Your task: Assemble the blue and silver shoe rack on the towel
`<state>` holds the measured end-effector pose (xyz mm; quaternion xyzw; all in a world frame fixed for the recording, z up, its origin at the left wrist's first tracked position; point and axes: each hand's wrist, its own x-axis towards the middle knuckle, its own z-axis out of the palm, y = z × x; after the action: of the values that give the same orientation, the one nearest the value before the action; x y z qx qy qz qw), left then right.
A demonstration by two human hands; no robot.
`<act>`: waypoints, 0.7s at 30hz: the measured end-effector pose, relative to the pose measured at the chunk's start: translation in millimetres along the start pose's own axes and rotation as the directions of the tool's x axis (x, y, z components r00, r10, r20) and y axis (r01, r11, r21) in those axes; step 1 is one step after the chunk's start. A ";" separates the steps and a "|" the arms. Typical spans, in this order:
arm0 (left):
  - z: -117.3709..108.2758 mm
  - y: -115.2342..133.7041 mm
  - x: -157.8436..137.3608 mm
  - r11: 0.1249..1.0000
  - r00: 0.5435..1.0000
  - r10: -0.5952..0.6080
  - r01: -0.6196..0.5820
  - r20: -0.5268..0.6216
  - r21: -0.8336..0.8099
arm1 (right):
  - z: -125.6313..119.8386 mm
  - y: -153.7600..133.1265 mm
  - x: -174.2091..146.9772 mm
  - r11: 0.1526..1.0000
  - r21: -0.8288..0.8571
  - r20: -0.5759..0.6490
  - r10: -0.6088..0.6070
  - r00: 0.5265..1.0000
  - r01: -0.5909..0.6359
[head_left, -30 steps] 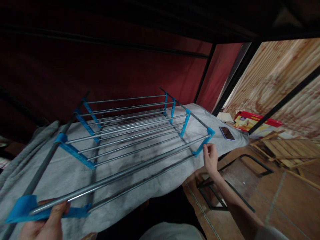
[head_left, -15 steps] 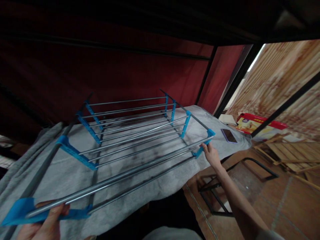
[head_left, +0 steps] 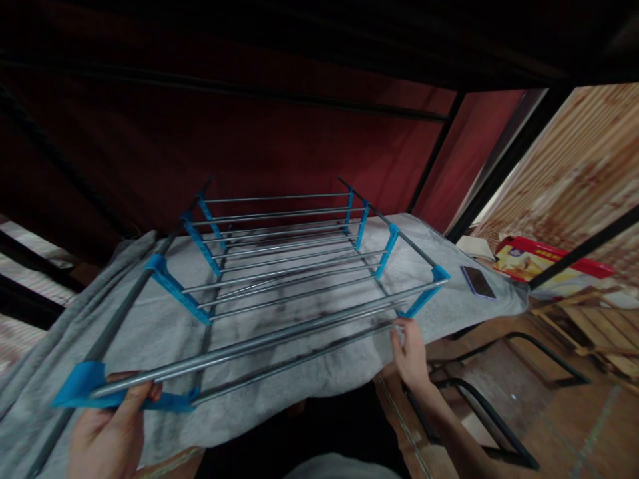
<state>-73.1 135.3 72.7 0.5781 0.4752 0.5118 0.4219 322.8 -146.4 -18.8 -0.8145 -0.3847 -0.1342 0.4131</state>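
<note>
A rack of grey metal tubes joined by blue plastic brackets lies on a grey blanket. At the near left corner, my left hand is closed around the front tube and its blue corner bracket, thumb on top. My right hand is at the near right corner, its fingers closed on the end of the lower front tube, just under the right blue bracket. Its fingertips partly hide the joint there. Thinner tubes span the rack behind the front ones.
A phone lies on the blanket at the right. Beyond it sits a red and yellow box. Dark metal posts frame the space, with a red curtain behind. On the floor at right are a black metal frame and a wooden slatted piece.
My right hand has moved down from the upper right bracket to the lower front tube. My left hand keeps its hold at the left corner. The whole scene has shifted rightward in view.
</note>
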 end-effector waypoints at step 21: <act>-8.3 -9.8 -2.0 0.985 0.996 -0.072 0.078 0.043 -0.154 | 80.6 -158.1 29.8 0.707 0.201 0.585 -0.641 0.496 0.678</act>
<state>-82.5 135.2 63.8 0.5346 0.4475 0.5201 0.4934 218.1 -11.2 37.0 -0.6126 -0.7743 -0.0187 0.1577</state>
